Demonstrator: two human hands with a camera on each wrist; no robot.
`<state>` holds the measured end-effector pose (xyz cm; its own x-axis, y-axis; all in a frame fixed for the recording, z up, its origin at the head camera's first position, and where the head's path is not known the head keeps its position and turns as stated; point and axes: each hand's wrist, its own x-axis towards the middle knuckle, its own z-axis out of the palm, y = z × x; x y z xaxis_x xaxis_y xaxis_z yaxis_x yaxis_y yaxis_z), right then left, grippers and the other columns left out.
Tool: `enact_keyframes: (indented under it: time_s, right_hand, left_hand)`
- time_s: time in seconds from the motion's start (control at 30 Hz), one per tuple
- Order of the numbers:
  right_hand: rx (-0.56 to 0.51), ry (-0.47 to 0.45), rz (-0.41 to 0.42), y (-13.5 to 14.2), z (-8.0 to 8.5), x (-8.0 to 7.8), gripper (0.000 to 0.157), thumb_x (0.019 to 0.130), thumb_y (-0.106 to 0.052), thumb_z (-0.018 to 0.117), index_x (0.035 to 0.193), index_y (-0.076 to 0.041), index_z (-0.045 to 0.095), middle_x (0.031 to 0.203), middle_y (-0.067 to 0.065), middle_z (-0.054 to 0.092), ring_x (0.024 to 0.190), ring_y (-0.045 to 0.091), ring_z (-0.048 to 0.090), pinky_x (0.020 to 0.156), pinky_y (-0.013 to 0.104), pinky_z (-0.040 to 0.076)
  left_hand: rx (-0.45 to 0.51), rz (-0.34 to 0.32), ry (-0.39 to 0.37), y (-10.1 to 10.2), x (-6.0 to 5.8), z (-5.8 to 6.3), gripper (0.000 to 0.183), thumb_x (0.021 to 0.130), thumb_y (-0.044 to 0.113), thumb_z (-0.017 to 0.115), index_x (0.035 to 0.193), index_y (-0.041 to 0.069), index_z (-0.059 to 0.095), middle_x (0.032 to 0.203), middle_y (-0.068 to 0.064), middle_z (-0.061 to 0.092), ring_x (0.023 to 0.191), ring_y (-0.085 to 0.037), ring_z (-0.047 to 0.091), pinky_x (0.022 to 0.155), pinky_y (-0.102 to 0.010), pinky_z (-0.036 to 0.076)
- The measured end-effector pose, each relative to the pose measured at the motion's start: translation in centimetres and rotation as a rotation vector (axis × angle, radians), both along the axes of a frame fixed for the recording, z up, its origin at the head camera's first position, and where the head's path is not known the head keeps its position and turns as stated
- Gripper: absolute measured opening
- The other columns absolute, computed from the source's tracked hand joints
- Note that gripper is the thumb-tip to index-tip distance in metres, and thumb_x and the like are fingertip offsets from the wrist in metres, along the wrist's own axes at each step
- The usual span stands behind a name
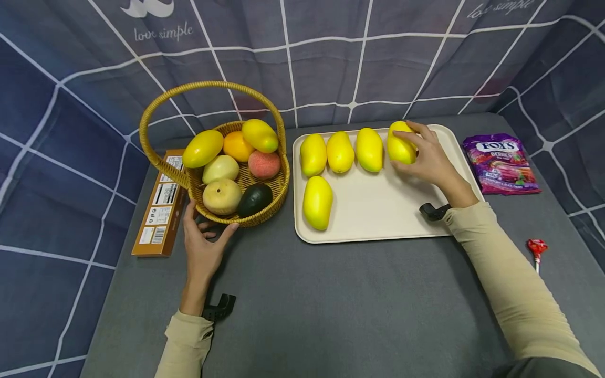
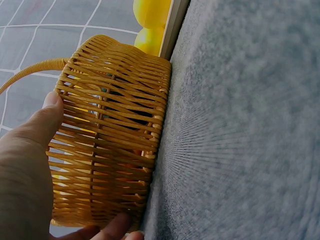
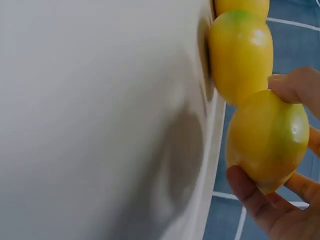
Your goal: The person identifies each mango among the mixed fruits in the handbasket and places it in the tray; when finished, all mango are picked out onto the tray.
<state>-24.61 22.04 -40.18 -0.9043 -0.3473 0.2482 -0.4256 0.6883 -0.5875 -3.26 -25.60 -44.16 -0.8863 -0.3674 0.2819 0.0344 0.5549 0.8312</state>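
Note:
My right hand [image 1: 427,157] pinches a yellow mango [image 1: 400,143] between thumb and fingers at the tray's back edge. In the right wrist view, that mango [image 3: 268,141] hangs clear of the tray, its shadow cast on the surface. Three more mangoes [image 1: 340,152] stand in a row to its left on the cream tray [image 1: 373,210]; another mango [image 1: 317,202] lies nearer me. At the left, my left hand [image 1: 203,252] holds the near side of a wicker basket [image 1: 283,184], thumb and fingers spread against its woven wall [image 2: 115,130]. Inside are two yellow mangoes, an orange, a peach, an avocado and pale round fruits.
A brown box [image 1: 156,220] with white labels lies left of the basket, partly under its handle. Right of the tray is a purple candy bag [image 1: 501,164], and nearer me a red lollipop [image 1: 537,249]. A checked curtain [image 1: 326,68] rises behind the grey table [image 1: 331,304].

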Motion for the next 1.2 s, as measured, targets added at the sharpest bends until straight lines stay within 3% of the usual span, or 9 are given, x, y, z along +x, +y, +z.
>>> enact_keyframes:
  time_s: [0.5, 0.97, 1.2]
  right_hand:
    - [0.029, -0.101, -0.002, 0.8, -1.5, -1.7, 0.068, 0.079, -0.013, 0.080, 0.141, -0.006, 0.052, 0.156, 0.026, 0.026, 0.138, 0.052, 0.025, 0.110, 0.064, 0.024]
    - [0.035, -0.122, -0.002, 0.9, -2.0, -1.5, 0.071, 0.082, -0.017, 0.078, 0.146, -0.013, 0.047, 0.163, 0.013, 0.016, 0.143, 0.046, 0.018, 0.110, 0.067, 0.022]
    - [0.038, -0.137, -0.021, 0.9, -1.9, -1.3, 0.070, 0.083, -0.018, 0.078, 0.146, -0.014, 0.047, 0.162, 0.016, 0.016, 0.143, 0.045, 0.016, 0.111, 0.068, 0.021]
  left_hand:
    - [-0.008, 0.002, -0.011, 0.1, 0.1, 0.1, 0.102, 0.079, 0.018, 0.083, 0.157, 0.017, 0.018, 0.158, -0.008, 0.025, 0.104, -0.023, 0.054, 0.075, -0.023, 0.045]
    - [-0.014, 0.003, -0.007, 0.0, 0.0, 0.0, 0.101, 0.079, 0.018, 0.083, 0.157, 0.019, 0.018, 0.158, -0.007, 0.025, 0.104, -0.025, 0.055, 0.075, -0.023, 0.045]
    - [-0.015, 0.005, -0.010, 0.0, 0.0, 0.0, 0.101, 0.078, 0.019, 0.083, 0.157, 0.019, 0.019, 0.158, -0.008, 0.026, 0.104, -0.025, 0.056, 0.075, -0.021, 0.045]
